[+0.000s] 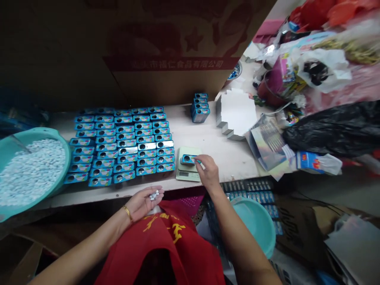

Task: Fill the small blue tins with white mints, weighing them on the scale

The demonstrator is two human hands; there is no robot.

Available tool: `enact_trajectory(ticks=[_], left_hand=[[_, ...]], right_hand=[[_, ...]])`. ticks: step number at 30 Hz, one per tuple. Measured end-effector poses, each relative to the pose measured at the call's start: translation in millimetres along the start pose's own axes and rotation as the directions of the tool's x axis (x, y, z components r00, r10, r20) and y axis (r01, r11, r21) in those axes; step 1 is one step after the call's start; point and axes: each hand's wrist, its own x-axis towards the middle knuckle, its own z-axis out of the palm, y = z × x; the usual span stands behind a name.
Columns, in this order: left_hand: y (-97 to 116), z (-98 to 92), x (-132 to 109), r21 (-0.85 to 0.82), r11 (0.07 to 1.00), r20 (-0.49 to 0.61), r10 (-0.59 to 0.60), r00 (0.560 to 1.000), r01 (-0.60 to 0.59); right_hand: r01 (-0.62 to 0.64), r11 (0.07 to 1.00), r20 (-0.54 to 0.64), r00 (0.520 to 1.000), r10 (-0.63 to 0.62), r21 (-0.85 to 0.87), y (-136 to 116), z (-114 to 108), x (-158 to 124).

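A pale desk [216,146] bears rows of blue metal tins [124,148]. White mints [153,194] are cupped in the open left hand [142,204] at 7 o'clock; a blue tin [188,159] is pinched by the right hand [208,171] at 6 o'clock, over a green scale [187,177].

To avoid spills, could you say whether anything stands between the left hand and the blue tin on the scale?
Nothing visible between the left hand and blue tin; the tin rows lie aside, the right hand beyond.
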Motion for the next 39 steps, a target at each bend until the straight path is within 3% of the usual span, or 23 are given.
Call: enact_trajectory(ticks=[5,7,9,11,14,20,24,27,30,34,39], left_hand=[[3,-3.2,-8,0.017,1.0,0.027,-0.006,1.0,0.005],[5,-1.8,-11,0.013,0.999,0.065,-0.031,0.997,0.031],[6,1.9,-11,-0.013,0.998,0.125,-0.057,0.991,0.059],[6,6.1,-9,-0.061,0.995,0.192,-0.062,0.979,0.075],[4,8.5,-6,-0.13,0.987,0.25,-0.055,0.967,0.09],[2,3.5,-5,-0.108,0.985,0.251,-0.102,0.963,0.133],[3,3.3,-3,-0.074,0.992,0.234,-0.08,0.969,0.1],[4,3.8,-3,-0.069,0.992,0.188,-0.091,0.978,0.106],[5,3.5,-5,-0.045,0.993,0.125,-0.105,0.987,0.111],[5,1.6,-8,-0.043,0.995,0.091,-0.086,0.992,0.09],[1,-1.7,-6,-0.043,0.996,0.116,-0.071,0.991,0.076]], right_hand=[[-0.009,0.999,0.02,1.0,0.009,-0.031,-6,8,4],[0.001,1.0,0.02,1.0,-0.001,-0.004,-22,8,-9],[0.071,0.997,0.125,0.989,-0.075,0.034,-50,13,-27],[0.186,0.981,0.326,0.926,-0.192,0.048,-78,25,-45],[0.263,0.961,0.507,0.841,-0.186,-0.083,-104,46,-62],[0.314,0.945,0.588,0.782,-0.205,-0.087,-101,50,-65],[0.258,0.966,0.534,0.815,-0.227,0.015,-94,50,-63],[0.138,0.984,0.372,0.912,-0.172,0.116,-79,46,-55],[0.003,0.993,0.183,0.983,-0.025,0.119,-57,30,-36],[-0.078,0.994,0.079,0.994,0.072,0.071,-31,15,-8],[-0.096,0.993,0.066,0.994,0.091,0.074,-11,22,6]])
